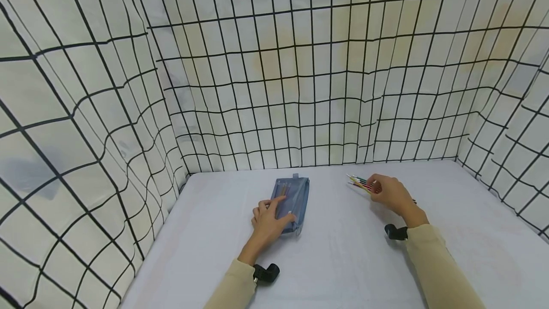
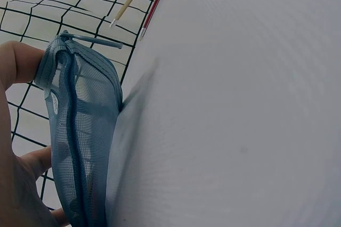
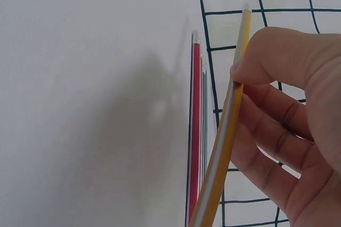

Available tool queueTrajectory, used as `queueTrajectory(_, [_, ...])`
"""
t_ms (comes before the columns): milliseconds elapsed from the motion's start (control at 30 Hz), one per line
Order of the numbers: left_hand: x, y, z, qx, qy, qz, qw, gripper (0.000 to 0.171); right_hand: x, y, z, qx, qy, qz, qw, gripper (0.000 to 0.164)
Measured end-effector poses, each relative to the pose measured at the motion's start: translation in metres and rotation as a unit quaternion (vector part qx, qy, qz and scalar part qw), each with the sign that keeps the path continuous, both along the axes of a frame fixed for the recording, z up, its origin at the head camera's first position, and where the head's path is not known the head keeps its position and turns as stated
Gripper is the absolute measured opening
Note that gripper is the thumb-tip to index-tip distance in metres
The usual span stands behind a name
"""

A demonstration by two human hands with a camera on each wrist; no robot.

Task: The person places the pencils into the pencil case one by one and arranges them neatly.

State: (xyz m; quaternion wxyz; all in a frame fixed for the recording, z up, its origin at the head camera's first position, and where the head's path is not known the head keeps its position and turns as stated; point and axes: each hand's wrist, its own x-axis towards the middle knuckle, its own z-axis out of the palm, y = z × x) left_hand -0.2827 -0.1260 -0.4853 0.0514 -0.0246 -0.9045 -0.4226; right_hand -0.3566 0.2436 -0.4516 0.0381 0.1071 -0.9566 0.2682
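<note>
A blue mesh zip pouch [image 1: 300, 197] lies on the white table, its zipper side facing the left wrist view. My left hand [image 1: 268, 223] rests on top of it, fingers spread and thumb near its right edge. Slim brownish sticks [image 1: 283, 189] show faintly through the mesh. To the right, my right hand [image 1: 389, 195] pinches a yellow pencil [image 3: 228, 115] with a grey stripe between thumb and fingers. That pencil is tilted, its white-tipped end pointing away. Beside and below it lie several pencils, among them a red one [image 3: 195, 104] and a green-striped one [image 3: 204, 99].
White table surface [image 1: 339, 261] lies between the two arms. A black grid net [image 1: 313, 89] over pale sheeting rises behind the table and along both sides. Each wrist carries a small black camera, such as the left one [image 1: 267, 273].
</note>
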Motion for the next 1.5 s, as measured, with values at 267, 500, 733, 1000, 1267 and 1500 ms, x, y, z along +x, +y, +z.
queueTrajectory(267, [-0.001,0.001,-0.001,0.001,0.002,-0.002,1.0,0.069,-0.001,-0.001,0.001,-0.029,-0.01,-0.009,0.999,0.037])
queueTrajectory(500, [-0.001,0.002,0.001,0.001,0.004,-0.005,1.0,0.068,-0.002,-0.001,0.001,-0.067,-0.004,-0.007,0.998,0.037])
queueTrajectory(733, [-0.001,-0.001,0.0,-0.003,0.006,0.001,1.0,0.068,-0.002,-0.009,0.001,-0.105,-0.015,0.006,0.994,0.038])
queueTrajectory(1000, [-0.001,-0.001,0.0,0.002,0.009,-0.003,1.0,0.068,-0.001,-0.011,0.002,-0.139,-0.031,0.018,0.99,0.038])
queueTrajectory(1267, [-0.001,-0.001,-0.001,0.0,0.005,-0.003,1.0,0.068,-0.003,-0.012,0.0,-0.154,-0.036,0.021,0.987,0.039])
queueTrajectory(1500, [-0.002,-0.001,-0.003,0.001,0.009,-0.004,1.0,0.068,0.0,-0.015,0.003,-0.189,-0.049,0.029,0.98,0.04])
